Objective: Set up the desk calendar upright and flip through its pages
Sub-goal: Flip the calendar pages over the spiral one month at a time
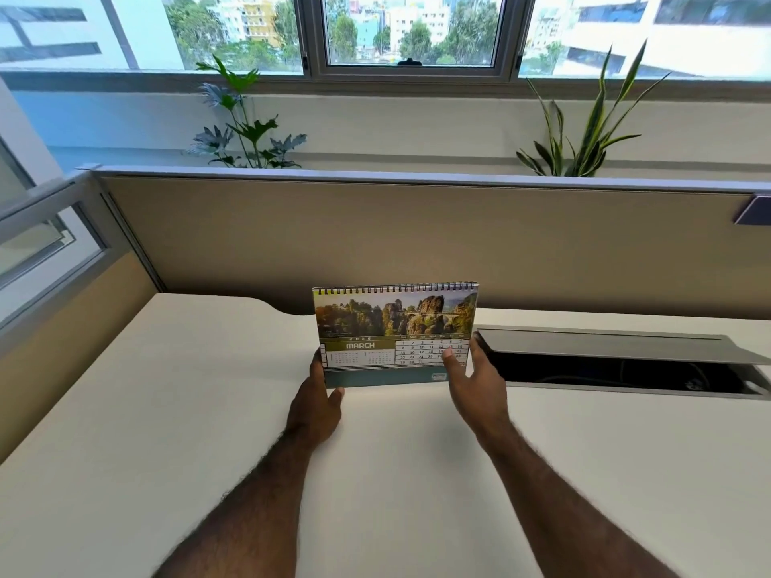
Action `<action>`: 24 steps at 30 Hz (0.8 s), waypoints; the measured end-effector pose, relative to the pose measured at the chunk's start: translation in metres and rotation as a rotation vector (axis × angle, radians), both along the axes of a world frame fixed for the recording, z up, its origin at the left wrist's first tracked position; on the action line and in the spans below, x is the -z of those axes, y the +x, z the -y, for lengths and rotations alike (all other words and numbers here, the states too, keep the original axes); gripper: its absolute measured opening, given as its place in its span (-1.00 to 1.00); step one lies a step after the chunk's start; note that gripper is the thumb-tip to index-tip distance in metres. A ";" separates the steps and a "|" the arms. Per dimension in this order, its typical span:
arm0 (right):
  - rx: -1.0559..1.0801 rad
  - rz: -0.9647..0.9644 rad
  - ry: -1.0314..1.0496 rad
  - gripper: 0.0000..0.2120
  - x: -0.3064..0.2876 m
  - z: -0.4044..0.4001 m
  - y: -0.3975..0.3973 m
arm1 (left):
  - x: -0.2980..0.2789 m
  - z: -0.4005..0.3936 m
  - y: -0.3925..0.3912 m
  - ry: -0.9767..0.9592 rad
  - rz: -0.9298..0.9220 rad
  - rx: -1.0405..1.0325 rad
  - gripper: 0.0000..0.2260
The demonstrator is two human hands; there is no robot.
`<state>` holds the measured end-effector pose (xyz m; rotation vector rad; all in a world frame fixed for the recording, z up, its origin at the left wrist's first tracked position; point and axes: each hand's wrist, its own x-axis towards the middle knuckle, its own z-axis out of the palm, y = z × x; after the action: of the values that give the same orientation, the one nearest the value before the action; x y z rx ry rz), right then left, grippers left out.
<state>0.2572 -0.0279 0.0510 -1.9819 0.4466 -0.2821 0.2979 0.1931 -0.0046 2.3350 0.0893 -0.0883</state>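
Note:
The spiral-bound desk calendar (395, 327) stands upright near the back of the white desk (208, 410), showing the March page with a rocky landscape photo. My left hand (315, 400) grips its lower left corner, fingers behind and thumb at the base. My right hand (473, 383) holds the lower right side, thumb pressed on the date grid and fingers behind the edge.
An open cable tray (617, 369) with a raised grey lid lies in the desk just right of the calendar. A beige partition (417, 235) closes off the back. Two potted plants (246, 127) (584, 131) stand behind it under the window.

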 end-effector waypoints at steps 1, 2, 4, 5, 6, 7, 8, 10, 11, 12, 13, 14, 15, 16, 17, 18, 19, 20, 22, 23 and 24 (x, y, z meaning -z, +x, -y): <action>0.014 0.002 -0.018 -0.50 0.000 -0.002 -0.001 | 0.000 0.000 0.000 0.002 -0.002 -0.003 -0.37; 0.031 0.003 -0.035 -0.50 0.001 -0.004 -0.002 | 0.000 0.000 0.000 0.003 -0.003 -0.007 -0.37; 0.086 0.002 -0.068 -0.53 0.002 -0.006 -0.003 | 0.000 0.001 0.000 0.000 0.001 -0.011 -0.37; 0.119 -0.001 -0.076 -0.56 0.002 -0.006 -0.003 | 0.000 0.001 0.000 -0.001 0.003 -0.011 -0.37; 0.151 -0.001 -0.076 -0.61 0.002 -0.005 -0.003 | -0.001 0.000 -0.001 -0.007 0.007 -0.013 -0.37; 0.177 0.004 -0.071 -0.68 0.003 -0.003 -0.002 | 0.000 0.000 0.000 -0.017 0.013 -0.011 -0.37; 0.195 0.012 -0.064 -0.76 0.002 -0.001 -0.002 | 0.000 -0.001 -0.001 -0.032 0.019 -0.009 -0.37; 0.209 0.021 -0.074 -0.80 0.001 0.003 -0.001 | 0.000 -0.002 -0.002 -0.060 0.032 -0.006 -0.37; 0.208 0.024 -0.092 -0.78 0.000 0.005 0.000 | -0.001 -0.003 -0.002 -0.070 0.043 -0.004 -0.38; 0.208 0.027 -0.124 -0.77 -0.001 0.007 -0.001 | -0.001 -0.004 -0.001 -0.080 0.054 0.001 -0.39; 0.209 0.031 -0.175 -0.75 -0.003 0.008 -0.001 | -0.002 -0.004 -0.002 -0.088 0.068 0.007 -0.41; 0.209 0.028 -0.248 -0.74 -0.004 0.008 -0.003 | -0.001 -0.005 -0.002 -0.091 0.081 0.011 -0.42; 0.211 0.017 -0.331 -0.72 -0.006 0.008 -0.006 | -0.001 -0.005 -0.003 -0.100 0.092 0.014 -0.43; 0.216 0.008 -0.406 -0.71 -0.008 0.008 -0.009 | 0.000 -0.005 -0.003 -0.104 0.102 0.012 -0.43; 0.219 0.006 -0.461 -0.70 -0.010 0.007 -0.013 | 0.002 -0.006 -0.003 -0.102 0.113 0.007 -0.45; 0.222 0.010 -0.500 -0.70 -0.014 0.007 -0.019 | 0.003 -0.004 -0.004 -0.105 0.122 -0.002 -0.50; 0.228 0.022 -0.513 -0.69 -0.019 0.007 -0.023 | 0.005 -0.004 -0.004 -0.087 0.140 -0.009 -0.57; 0.231 0.027 -0.504 -0.70 -0.025 0.007 -0.027 | 0.007 -0.005 -0.003 -0.091 0.129 -0.029 -0.63; 0.230 0.027 -0.467 -0.71 -0.042 0.011 -0.033 | 0.011 -0.004 -0.001 -0.050 0.108 -0.045 -0.68; 0.220 0.036 -0.418 -0.73 -0.051 0.013 -0.034 | 0.009 -0.005 -0.001 -0.022 0.068 -0.021 -0.68; 0.201 0.053 -0.298 -0.73 -0.061 0.016 -0.034 | 0.010 -0.007 -0.001 -0.006 0.040 0.003 -0.68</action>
<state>0.2234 -0.0444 0.1125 -2.2146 0.5992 -0.5538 0.2971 0.2000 -0.0144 2.3295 0.0660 -0.0433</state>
